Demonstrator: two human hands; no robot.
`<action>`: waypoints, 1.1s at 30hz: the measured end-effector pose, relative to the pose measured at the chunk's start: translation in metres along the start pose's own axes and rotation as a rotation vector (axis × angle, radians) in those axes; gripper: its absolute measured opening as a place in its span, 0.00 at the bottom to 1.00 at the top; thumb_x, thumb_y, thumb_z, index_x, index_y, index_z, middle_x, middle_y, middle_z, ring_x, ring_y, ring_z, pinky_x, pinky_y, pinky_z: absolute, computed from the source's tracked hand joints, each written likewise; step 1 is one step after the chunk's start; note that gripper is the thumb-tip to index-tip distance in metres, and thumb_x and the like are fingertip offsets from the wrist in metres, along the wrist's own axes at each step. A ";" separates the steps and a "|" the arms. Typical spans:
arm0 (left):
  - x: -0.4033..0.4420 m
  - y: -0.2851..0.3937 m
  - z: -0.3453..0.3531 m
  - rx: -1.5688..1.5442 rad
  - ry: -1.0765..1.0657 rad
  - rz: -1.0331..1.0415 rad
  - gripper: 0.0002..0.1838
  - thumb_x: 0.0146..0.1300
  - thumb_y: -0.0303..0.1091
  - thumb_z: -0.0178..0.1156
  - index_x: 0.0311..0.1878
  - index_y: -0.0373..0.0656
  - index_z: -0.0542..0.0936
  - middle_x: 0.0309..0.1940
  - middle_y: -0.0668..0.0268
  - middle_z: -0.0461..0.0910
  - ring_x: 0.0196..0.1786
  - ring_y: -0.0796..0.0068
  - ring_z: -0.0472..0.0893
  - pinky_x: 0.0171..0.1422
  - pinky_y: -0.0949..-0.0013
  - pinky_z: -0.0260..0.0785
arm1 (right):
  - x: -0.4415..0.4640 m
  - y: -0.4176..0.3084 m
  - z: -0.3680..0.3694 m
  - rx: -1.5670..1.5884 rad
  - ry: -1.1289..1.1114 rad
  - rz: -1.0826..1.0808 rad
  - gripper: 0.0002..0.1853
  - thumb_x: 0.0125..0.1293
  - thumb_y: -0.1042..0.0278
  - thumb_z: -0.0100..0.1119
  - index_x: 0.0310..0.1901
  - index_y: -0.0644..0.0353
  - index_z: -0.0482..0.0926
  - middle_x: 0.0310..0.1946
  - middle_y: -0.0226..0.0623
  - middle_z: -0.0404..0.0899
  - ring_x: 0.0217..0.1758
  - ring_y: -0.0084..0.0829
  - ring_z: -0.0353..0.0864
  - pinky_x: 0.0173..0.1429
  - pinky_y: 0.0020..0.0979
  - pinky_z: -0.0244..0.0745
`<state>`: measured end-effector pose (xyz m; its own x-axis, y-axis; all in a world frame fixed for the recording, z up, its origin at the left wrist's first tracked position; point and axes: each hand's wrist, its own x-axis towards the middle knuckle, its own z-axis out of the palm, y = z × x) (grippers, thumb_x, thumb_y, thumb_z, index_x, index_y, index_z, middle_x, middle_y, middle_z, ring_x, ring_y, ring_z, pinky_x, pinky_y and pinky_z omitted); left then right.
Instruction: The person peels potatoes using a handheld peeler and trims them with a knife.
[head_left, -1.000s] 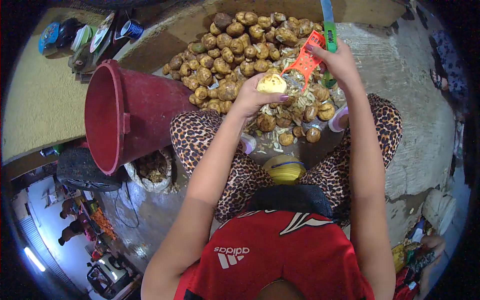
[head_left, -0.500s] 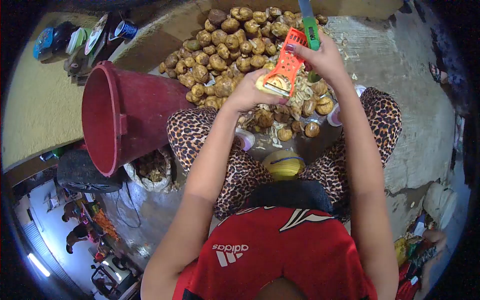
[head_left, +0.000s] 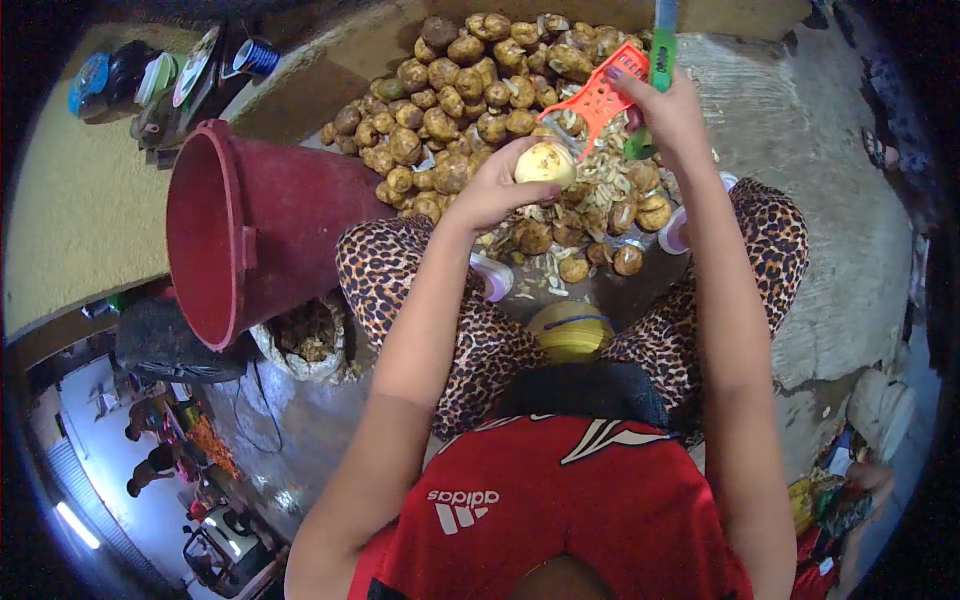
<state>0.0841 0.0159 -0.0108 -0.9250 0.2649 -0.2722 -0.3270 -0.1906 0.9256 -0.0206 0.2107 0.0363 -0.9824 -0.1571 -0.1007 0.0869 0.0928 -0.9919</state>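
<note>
My left hand (head_left: 500, 190) is wrapped round a mostly peeled, pale root vegetable (head_left: 546, 167) with some brown patches. My right hand (head_left: 665, 110) grips an orange peeler (head_left: 597, 103) together with a green-handled knife (head_left: 662, 60), whose blade points away from me. The peeler's forked end is just above and to the right of the vegetable, apart from it. Beyond and below both hands lies a heap of brown unpeeled vegetables (head_left: 440, 124), with pale peelings (head_left: 603, 185) scattered over its right part.
A large red bucket (head_left: 290, 215) lies on its side at the left. Below it are a sack (head_left: 305, 345) and a tire (head_left: 170, 345). A yellow container (head_left: 570, 332) stands between my legs. Other people are at the lower left and lower right edges.
The peeler first came down onto the vegetable, then moved up and to the right off it. The knife moved along with my right hand. My left hand still holds the vegetable.
</note>
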 end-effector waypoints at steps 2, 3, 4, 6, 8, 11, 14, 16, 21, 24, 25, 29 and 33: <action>0.001 0.003 0.002 -0.066 0.018 -0.001 0.32 0.43 0.21 0.68 0.55 0.38 0.67 0.45 0.68 0.75 0.47 0.80 0.75 0.53 0.74 0.67 | 0.000 -0.001 -0.002 0.107 0.050 0.030 0.08 0.54 0.69 0.62 0.28 0.59 0.73 0.18 0.27 0.73 0.15 0.18 0.66 0.19 0.22 0.62; 0.002 0.002 0.003 -0.020 0.027 0.011 0.32 0.42 0.21 0.69 0.54 0.38 0.68 0.44 0.68 0.75 0.46 0.79 0.75 0.53 0.74 0.67 | 0.001 -0.001 -0.003 0.099 0.056 0.048 0.08 0.54 0.68 0.62 0.28 0.59 0.73 0.18 0.26 0.72 0.15 0.18 0.66 0.19 0.22 0.61; 0.003 0.000 0.003 0.026 0.037 0.023 0.33 0.41 0.21 0.70 0.53 0.38 0.68 0.43 0.68 0.75 0.46 0.79 0.75 0.53 0.74 0.68 | 0.002 0.000 -0.004 0.091 0.062 0.067 0.08 0.54 0.68 0.63 0.28 0.59 0.73 0.18 0.26 0.72 0.15 0.17 0.66 0.19 0.22 0.61; 0.005 -0.002 0.002 0.094 0.069 0.011 0.33 0.38 0.20 0.71 0.51 0.39 0.68 0.42 0.68 0.75 0.45 0.79 0.75 0.52 0.74 0.68 | 0.001 -0.002 -0.004 0.076 0.048 0.092 0.08 0.54 0.68 0.63 0.28 0.59 0.72 0.18 0.26 0.72 0.15 0.17 0.67 0.19 0.22 0.61; 0.006 -0.003 0.002 0.135 0.112 -0.039 0.33 0.36 0.20 0.72 0.49 0.40 0.68 0.40 0.68 0.75 0.44 0.79 0.75 0.51 0.74 0.68 | -0.004 -0.008 -0.002 0.060 0.010 0.107 0.09 0.54 0.67 0.63 0.28 0.59 0.72 0.17 0.26 0.72 0.15 0.17 0.67 0.19 0.22 0.61; 0.004 -0.001 0.009 0.015 0.095 -0.007 0.33 0.39 0.18 0.69 0.52 0.39 0.67 0.42 0.64 0.75 0.44 0.76 0.76 0.50 0.72 0.69 | -0.001 -0.002 -0.004 0.026 -0.053 0.125 0.09 0.54 0.66 0.64 0.28 0.59 0.72 0.17 0.26 0.73 0.15 0.17 0.67 0.19 0.22 0.62; 0.001 0.009 0.017 -0.309 -0.004 -0.053 0.33 0.43 0.15 0.64 0.56 0.38 0.65 0.44 0.62 0.75 0.45 0.72 0.78 0.51 0.70 0.70 | -0.001 -0.004 -0.001 0.034 -0.056 0.141 0.10 0.52 0.66 0.65 0.27 0.60 0.73 0.17 0.26 0.74 0.14 0.17 0.67 0.19 0.22 0.63; 0.001 0.008 0.016 -0.370 -0.045 -0.065 0.35 0.43 0.15 0.62 0.58 0.39 0.63 0.46 0.62 0.74 0.46 0.68 0.78 0.50 0.70 0.72 | -0.001 0.001 0.000 -0.030 -0.069 0.136 0.10 0.52 0.66 0.65 0.28 0.60 0.73 0.17 0.27 0.73 0.14 0.17 0.67 0.19 0.22 0.63; -0.003 0.004 0.012 -0.381 -0.126 -0.012 0.38 0.43 0.14 0.61 0.61 0.39 0.62 0.50 0.61 0.73 0.47 0.68 0.78 0.53 0.70 0.70 | 0.003 0.013 -0.001 -0.068 -0.010 0.075 0.12 0.52 0.65 0.66 0.30 0.60 0.73 0.18 0.27 0.73 0.15 0.18 0.68 0.18 0.22 0.63; -0.002 0.006 0.015 -0.300 -0.075 0.014 0.37 0.42 0.15 0.62 0.59 0.38 0.63 0.49 0.63 0.73 0.46 0.71 0.78 0.54 0.71 0.69 | 0.005 0.008 -0.003 -0.040 -0.040 0.103 0.12 0.52 0.64 0.66 0.30 0.60 0.73 0.18 0.27 0.73 0.15 0.17 0.68 0.18 0.22 0.63; -0.001 0.006 0.017 -0.273 -0.044 0.025 0.36 0.41 0.16 0.63 0.59 0.38 0.64 0.48 0.63 0.73 0.46 0.73 0.77 0.55 0.71 0.68 | 0.002 0.005 -0.002 -0.043 -0.060 0.105 0.12 0.52 0.64 0.66 0.30 0.60 0.73 0.18 0.27 0.73 0.15 0.17 0.68 0.18 0.22 0.63; 0.001 0.004 0.017 -0.301 -0.015 -0.044 0.38 0.37 0.16 0.68 0.57 0.37 0.65 0.48 0.67 0.73 0.49 0.77 0.74 0.56 0.71 0.67 | -0.009 -0.004 0.010 -0.089 -0.130 0.071 0.13 0.52 0.63 0.67 0.29 0.60 0.73 0.17 0.26 0.72 0.15 0.17 0.68 0.18 0.22 0.63; 0.000 0.006 0.018 -0.210 -0.004 -0.095 0.36 0.36 0.17 0.68 0.54 0.38 0.68 0.44 0.68 0.75 0.48 0.77 0.74 0.54 0.71 0.68 | -0.011 0.001 0.016 -0.106 -0.220 0.017 0.15 0.51 0.61 0.67 0.28 0.61 0.72 0.16 0.26 0.71 0.14 0.18 0.69 0.18 0.22 0.65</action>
<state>0.0852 0.0317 -0.0008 -0.8875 0.2947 -0.3542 -0.4462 -0.3575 0.8204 -0.0069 0.1963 0.0350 -0.9202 -0.3643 -0.1429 0.0735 0.1977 -0.9775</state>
